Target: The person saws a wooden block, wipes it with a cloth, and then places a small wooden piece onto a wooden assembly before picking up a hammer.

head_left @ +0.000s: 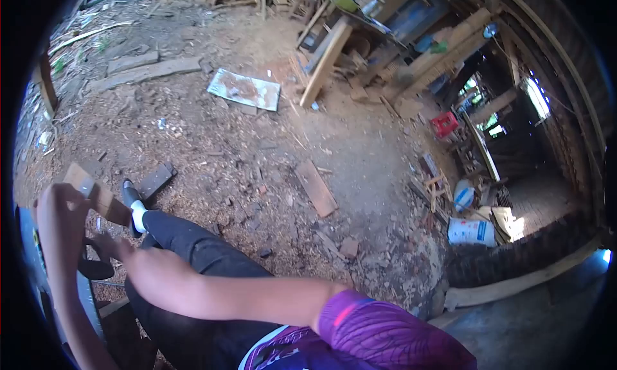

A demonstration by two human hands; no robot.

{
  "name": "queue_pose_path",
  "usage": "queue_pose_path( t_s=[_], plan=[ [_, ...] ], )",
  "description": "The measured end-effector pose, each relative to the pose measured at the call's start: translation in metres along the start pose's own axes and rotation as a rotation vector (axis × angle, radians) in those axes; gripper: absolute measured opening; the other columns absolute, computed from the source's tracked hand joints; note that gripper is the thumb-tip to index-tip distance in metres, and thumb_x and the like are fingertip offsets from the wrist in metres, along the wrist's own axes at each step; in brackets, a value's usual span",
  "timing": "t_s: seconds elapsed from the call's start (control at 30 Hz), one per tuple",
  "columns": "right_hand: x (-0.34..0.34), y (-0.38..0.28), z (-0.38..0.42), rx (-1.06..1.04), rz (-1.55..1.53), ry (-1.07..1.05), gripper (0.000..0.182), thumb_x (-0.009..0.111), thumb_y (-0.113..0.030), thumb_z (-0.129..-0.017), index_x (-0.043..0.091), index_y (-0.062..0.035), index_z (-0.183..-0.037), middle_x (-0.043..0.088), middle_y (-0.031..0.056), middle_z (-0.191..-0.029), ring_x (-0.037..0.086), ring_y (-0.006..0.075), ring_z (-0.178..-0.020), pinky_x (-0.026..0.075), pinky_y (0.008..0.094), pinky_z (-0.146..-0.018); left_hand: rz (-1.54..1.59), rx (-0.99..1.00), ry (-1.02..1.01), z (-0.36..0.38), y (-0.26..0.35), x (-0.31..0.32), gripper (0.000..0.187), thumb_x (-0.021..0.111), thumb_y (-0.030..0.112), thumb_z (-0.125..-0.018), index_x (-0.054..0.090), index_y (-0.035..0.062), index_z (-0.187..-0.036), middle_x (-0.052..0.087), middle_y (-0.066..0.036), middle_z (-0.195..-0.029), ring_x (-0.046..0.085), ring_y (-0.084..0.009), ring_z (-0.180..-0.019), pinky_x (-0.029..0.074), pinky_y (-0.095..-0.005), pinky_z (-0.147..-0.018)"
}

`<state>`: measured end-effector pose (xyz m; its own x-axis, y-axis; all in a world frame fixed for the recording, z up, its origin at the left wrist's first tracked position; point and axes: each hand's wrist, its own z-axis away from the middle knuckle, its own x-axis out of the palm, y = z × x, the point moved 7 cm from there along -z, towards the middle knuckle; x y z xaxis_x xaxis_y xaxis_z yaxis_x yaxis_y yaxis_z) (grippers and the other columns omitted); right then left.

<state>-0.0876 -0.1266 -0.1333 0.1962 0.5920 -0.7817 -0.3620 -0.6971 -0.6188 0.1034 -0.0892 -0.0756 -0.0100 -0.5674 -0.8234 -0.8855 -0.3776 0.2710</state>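
Observation:
My left hand [61,209] is at the far left with its fingers curled in a pinch against a short wooden board [110,204]. A greyish patch crosses the board near my fingertips. Just below and to the right, my right hand [116,249] is smeared by motion, and I cannot tell what its fingers hold. Close beneath it is a dark, rounded part [94,268], beside the blue-grey edge of a bench or machine [89,299]. My right forearm reaches across my dark trousers, and my shoe [130,193] rests on the ground beyond the board.
Wood chips and scraps cover the dirt floor. A loose plank [316,189] lies mid-floor, with a pale sheet [244,89] farther back. A cluttered wooden workbench [411,68] stands at the upper right. A white sack [471,232] and red crate [443,124] are at the right.

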Motion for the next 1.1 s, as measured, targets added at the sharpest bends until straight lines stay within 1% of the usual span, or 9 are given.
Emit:
queue_pose_path(
  t_s=[0.1,0.13,0.27,0.43,0.53,0.73,0.9,0.93,1.1],
  plan=[
    [0.041,-0.009,-0.043,-0.206,0.153,0.27,0.028,0.057,-0.01,-0.092,0.056,0.0081,-0.113,0.072,0.0189,-0.078,0.075,0.0368,-0.076,0.061,0.0493,-0.068,0.23,-0.253,-0.134,-0.001,-0.028,0.016,0.028,0.078,0.003,-0.081,0.063,0.0017,-0.104,0.068,-0.012,-0.097,0.068,-0.0267,-0.092,0.052,-0.0371,-0.086],
    [0.031,-0.01,-0.034,-0.148,0.141,0.286,0.034,0.056,-0.007,-0.09,0.054,0.0104,-0.12,0.072,0.0188,-0.078,0.074,0.0374,-0.074,0.061,0.0484,-0.065,0.184,-0.143,-0.055,0.003,-0.034,0.018,0.028,0.078,0.002,-0.082,0.062,0.0015,-0.105,0.068,-0.012,-0.097,0.068,-0.0263,-0.093,0.053,-0.0374,-0.085],
    [-0.015,-0.003,0.035,0.026,0.045,0.031,0.046,0.053,-0.001,-0.088,0.046,0.0143,-0.132,0.071,0.0188,-0.077,0.074,0.0359,-0.07,0.061,0.0449,-0.06,0.01,0.047,0.037,0.01,-0.027,0.014,0.03,0.077,0.0,-0.082,0.06,0.0017,-0.107,0.067,-0.011,-0.097,0.068,-0.0247,-0.093,0.053,-0.0375,-0.084],
    [0.011,-0.014,-0.039,-0.159,0.142,0.141,0.046,0.064,-0.005,-0.089,0.052,0.0081,-0.132,0.074,0.0128,-0.084,0.076,0.0281,-0.076,0.061,0.038,-0.061,0.229,-0.106,-0.047,0.006,-0.046,0.036,0.027,0.078,0.002,-0.078,0.062,0.0028,-0.1,0.066,-0.01,-0.096,0.065,-0.0274,-0.092,0.049,-0.0389,-0.087],
    [0.018,-0.023,-0.041,-0.14,0.19,0.202,0.047,0.064,-0.005,-0.089,0.051,0.0085,-0.132,0.074,0.0133,-0.084,0.076,0.0284,-0.076,0.062,0.038,-0.062,0.283,-0.263,0.022,0.013,-0.057,0.034,0.027,0.079,0.002,-0.079,0.063,0.0024,-0.101,0.067,-0.011,-0.095,0.066,-0.027,-0.091,0.052,-0.038,-0.086],
    [-0.022,-0.003,0.022,0.089,0.075,-0.141,0.046,0.059,-0.002,-0.087,0.047,0.0146,-0.128,0.073,0.0211,-0.083,0.075,0.0355,-0.079,0.062,0.0434,-0.064,0.183,-0.13,0.04,0.007,-0.032,0.021,0.026,0.078,0.001,-0.077,0.063,0.0018,-0.099,0.067,-0.011,-0.092,0.066,-0.0272,-0.089,0.051,-0.0392,-0.084],
    [0.044,-0.013,-0.056,-0.141,0.127,0.213,0.043,0.064,0.001,-0.082,0.053,0.0094,-0.122,0.072,0.0179,-0.077,0.076,0.0325,-0.079,0.062,0.0405,-0.065,0.308,-0.235,-0.082,0.005,-0.048,0.037,0.023,0.078,0.003,-0.08,0.064,0.0022,-0.098,0.066,-0.01,-0.092,0.064,-0.0261,-0.09,0.049,-0.0371,-0.086],
    [0.033,-0.015,-0.056,-0.035,0.091,0.033,0.044,0.067,0.001,-0.079,0.055,0.0086,-0.121,0.073,0.0166,-0.079,0.077,0.0314,-0.079,0.063,0.0397,-0.065,0.352,-0.27,-0.07,0.008,-0.052,0.037,0.023,0.079,0.004,-0.081,0.064,0.0022,-0.097,0.066,-0.01,-0.093,0.063,-0.025,-0.091,0.049,-0.0369,-0.087],
    [-0.002,-0.017,-0.019,-0.062,0.14,0.136,0.055,0.067,0.0,-0.079,0.049,0.0153,-0.129,0.073,0.0171,-0.077,0.077,0.0317,-0.074,0.062,0.0395,-0.061,0.335,-0.199,-0.043,0.006,-0.042,0.028,0.023,0.08,0.006,-0.08,0.064,0.0027,-0.097,0.066,-0.009,-0.092,0.063,-0.0254,-0.091,0.048,-0.0383,-0.086]
  ],
)
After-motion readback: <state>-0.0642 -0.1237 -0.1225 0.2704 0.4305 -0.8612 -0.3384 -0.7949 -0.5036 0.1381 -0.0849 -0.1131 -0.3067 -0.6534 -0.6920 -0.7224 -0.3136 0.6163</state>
